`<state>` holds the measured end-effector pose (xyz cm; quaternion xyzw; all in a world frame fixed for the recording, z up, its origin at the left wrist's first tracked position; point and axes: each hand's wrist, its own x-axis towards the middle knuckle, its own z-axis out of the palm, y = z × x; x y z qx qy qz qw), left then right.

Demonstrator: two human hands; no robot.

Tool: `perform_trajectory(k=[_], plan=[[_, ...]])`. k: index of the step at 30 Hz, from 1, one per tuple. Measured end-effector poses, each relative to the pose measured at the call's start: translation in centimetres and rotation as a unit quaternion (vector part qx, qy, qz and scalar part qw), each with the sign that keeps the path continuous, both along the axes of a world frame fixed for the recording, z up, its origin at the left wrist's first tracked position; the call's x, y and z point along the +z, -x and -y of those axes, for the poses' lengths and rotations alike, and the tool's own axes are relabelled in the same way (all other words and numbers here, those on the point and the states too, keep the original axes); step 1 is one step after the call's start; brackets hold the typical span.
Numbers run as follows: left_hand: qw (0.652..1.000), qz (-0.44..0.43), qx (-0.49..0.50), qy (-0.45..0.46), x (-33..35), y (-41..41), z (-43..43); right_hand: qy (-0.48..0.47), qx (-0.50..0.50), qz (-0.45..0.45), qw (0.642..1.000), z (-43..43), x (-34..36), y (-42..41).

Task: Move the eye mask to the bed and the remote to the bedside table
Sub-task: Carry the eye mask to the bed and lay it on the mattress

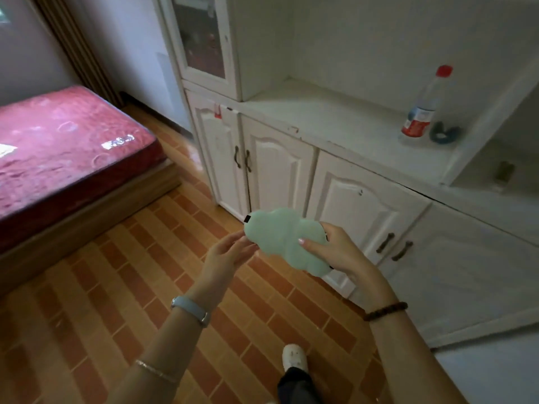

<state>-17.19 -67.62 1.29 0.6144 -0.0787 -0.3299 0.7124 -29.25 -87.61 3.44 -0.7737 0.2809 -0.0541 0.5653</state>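
Both hands hold our pale green eye mask (284,240) over the tiled floor (96,287): right hand (339,249) clasping one end (thumb on top), left hand (230,252) fingertips touching the other; the bed (64,153) lies well apart.

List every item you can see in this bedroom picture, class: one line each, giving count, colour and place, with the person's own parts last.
Cloud-shaped soft eye mask: one, mint green, held in mid-air above the floor.
Quilted mattress bed: one, dark red, left.
Panelled wooden cabinet unit: one, white, right of centre.
Clear plastic bottle: one, red cap and label, upright on the cabinet counter.
Small curved object: one, dark blue, beside the bottle.
Brick-pattern tiled floor: orange-brown, below.
Ribbed curtain: brown, behind the bed.
Left hand: fingers at the mask's left end.
Right hand: gripping the mask's right end.
Shoe: one, white, bottom.
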Motion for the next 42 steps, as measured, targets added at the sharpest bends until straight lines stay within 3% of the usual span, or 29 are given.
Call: perform_trajectory(k=[10,26,33,42], plan=[[0.978,0.007,0.203,-0.054,-1.3,-6.3,-10.0,0.025,0.184,-0.034,0.982,-7.3,-2.8,-15.8],[0.881,0.003,0.461,-0.103,-1.9,-13.6,-23.1,0.052,0.467,-0.023,0.882,-22.6,-2.7,-35.5],[0.852,-0.012,0.515,-0.097,-2.4,-17.1,-31.2,0.048,0.535,-0.015,0.843,-32.2,-3.2,-41.6],[0.837,-0.004,0.537,-0.105,-1.4,-24.6,-44.6,0.038,0.569,-0.01,0.821,-46.1,-2.3,-50.6]])
